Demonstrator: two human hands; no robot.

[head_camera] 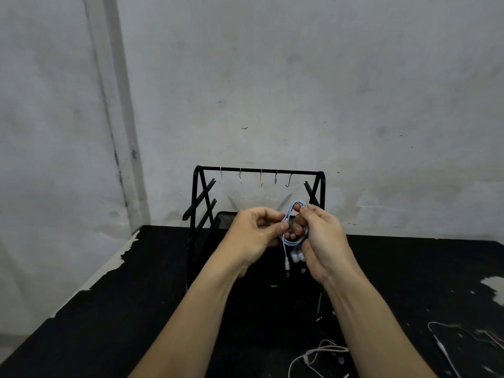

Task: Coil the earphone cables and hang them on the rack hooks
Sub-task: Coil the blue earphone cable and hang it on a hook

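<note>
A light blue earphone cable [292, 242] is wound into a small coil between my two hands, in front of the black rack [259, 170]. My right hand [321, 241] holds the coil around its fingers, with the white earbuds and plug dangling below. My left hand [256, 233] pinches a strand of the cable at the coil's left side. Several small hooks [261, 178] hang from the rack's top bar, all bare.
The rack stands on a black table [109, 309] against a grey wall. Loose earphone cables lie at the front right: a pink one [324, 350] and a white one [441, 347]. The table's left edge is chipped.
</note>
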